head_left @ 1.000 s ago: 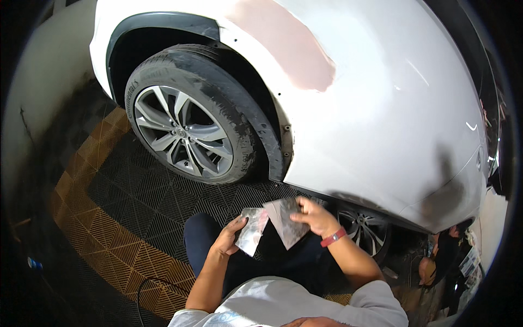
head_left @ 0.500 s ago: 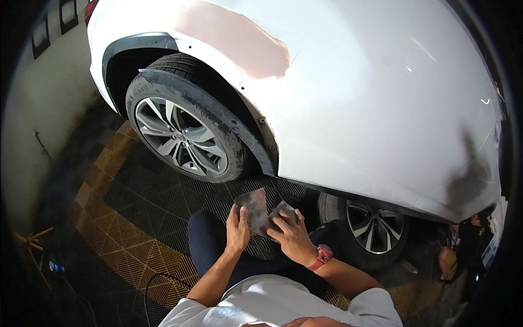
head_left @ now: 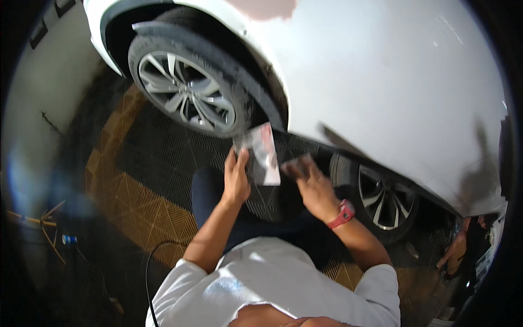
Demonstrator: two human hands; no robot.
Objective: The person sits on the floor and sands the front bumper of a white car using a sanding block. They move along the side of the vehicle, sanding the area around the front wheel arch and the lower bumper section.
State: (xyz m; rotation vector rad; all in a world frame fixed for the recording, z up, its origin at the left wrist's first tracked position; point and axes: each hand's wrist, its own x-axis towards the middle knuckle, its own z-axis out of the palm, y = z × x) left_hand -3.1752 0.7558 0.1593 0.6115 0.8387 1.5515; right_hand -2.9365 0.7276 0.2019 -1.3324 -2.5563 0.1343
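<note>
My left hand (head_left: 237, 180) is closed on a flat, rectangular grey sheet (head_left: 264, 150) with reddish marks near its top; its thumb lies over the left edge. A bright glare crosses the sheet, and I cannot tell its material. Just to the right, my right hand (head_left: 317, 195), with a red watch (head_left: 342, 215) on the wrist, grips a smaller flat grey piece (head_left: 297, 165), blurred by motion and partly covered by the fingers. Sheet and piece are apart, both held above my lap, in front of the white car (head_left: 376, 71).
The rear wheel (head_left: 188, 92) has a loose dark arch trim (head_left: 218, 60) against its tyre. A pinkish patch (head_left: 267, 6) marks the body panel. Another wheel (head_left: 384, 199) stands at the right. A cable (head_left: 148, 272) runs beside me; a yellow stand (head_left: 41, 220) is on the left.
Both hands have moved up and away from me, and the right hand's piece has parted from the sheet. The view has tipped down, so the pinkish patch sits higher.
</note>
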